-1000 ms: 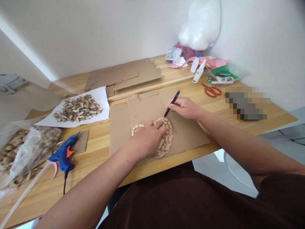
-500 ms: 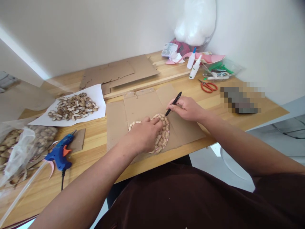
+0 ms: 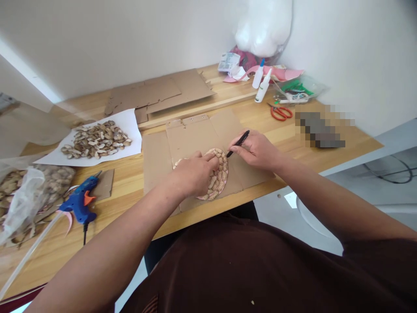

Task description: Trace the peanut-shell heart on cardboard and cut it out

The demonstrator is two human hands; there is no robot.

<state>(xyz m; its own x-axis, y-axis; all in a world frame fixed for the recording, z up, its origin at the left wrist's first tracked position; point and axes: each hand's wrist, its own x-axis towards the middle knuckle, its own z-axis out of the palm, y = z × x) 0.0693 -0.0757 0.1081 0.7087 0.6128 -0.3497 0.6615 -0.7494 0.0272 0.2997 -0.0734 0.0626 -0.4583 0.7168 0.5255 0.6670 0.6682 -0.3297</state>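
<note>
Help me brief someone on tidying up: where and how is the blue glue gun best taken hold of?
Probably by the handle, coming from the near right. The glue gun appears to lie on its side, handle angled toward the near edge of the table, away from the nozzle; I'd keep off the orange trigger and mind the cord leaving the handle's end.

Tans and browns, with blue, red and pink accents

Black for the pen (image 3: 240, 142); golden tan with traces of pink at the edge for the peanut-covered piece (image 3: 219, 180); plain brown for the cardboard sheet (image 3: 156, 158); striped honey-yellow grain for the wooden table (image 3: 128, 177); mottled brown and cream for the shells (image 3: 97, 141); white for the paper (image 3: 133, 145); blue with orange trigger (image 3: 88, 198) for the glue gun (image 3: 78, 203); orange-red for the scissors handles (image 3: 273, 114); white with blue cap (image 3: 262, 62) for the rear bottle (image 3: 257, 78); dark brown for the shirt (image 3: 228, 265)
</note>
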